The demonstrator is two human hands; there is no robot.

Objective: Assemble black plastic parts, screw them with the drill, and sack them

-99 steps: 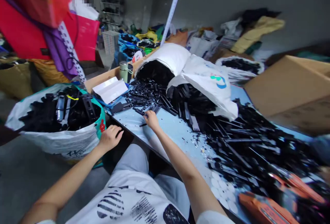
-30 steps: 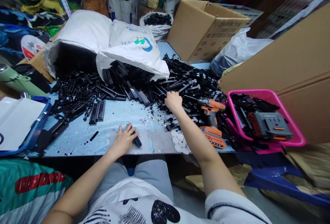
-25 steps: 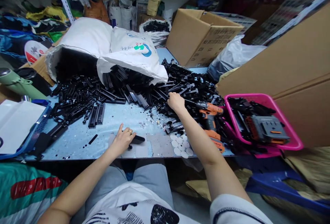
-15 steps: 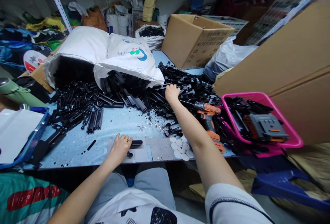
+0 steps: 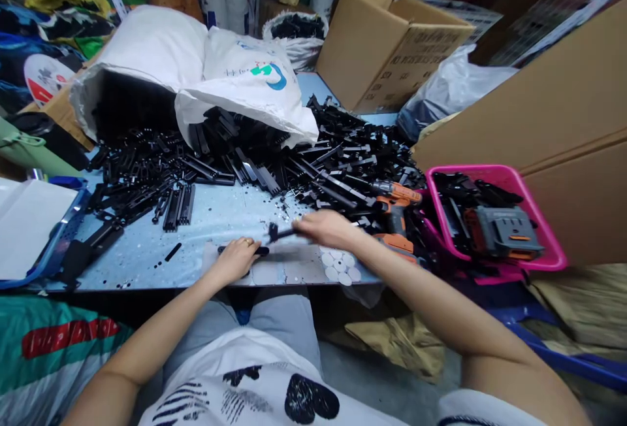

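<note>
My left hand [image 5: 238, 261] is at the front of the blue worktop, its fingers closed over a black plastic strip [image 5: 262, 251] whose ends stick out on both sides. My right hand [image 5: 326, 229] pinches a slim black plastic part with a wider, T-like end [image 5: 274, 232], held above the table and pointing left. Motion blurs that hand a little. Below it lies a sheet of white round discs [image 5: 339, 268]. Behind both hands spreads a pile of loose black plastic parts [image 5: 343, 171]. An orange cordless drill [image 5: 396, 198] lies right of my right hand.
Two white woven sacks [image 5: 161, 40] spill black parts at the back left. A pink basket [image 5: 548, 243] with a grey battery-like block stands at the right, beside leaning cardboard [image 5: 553, 106]. An open carton [image 5: 377, 53] is behind. A blue tray [image 5: 73, 217] with paper sits left.
My right hand has come back from the pile toward my left hand, now with a slim black part in it. My left hand stays at the strip. The view has tilted down.
</note>
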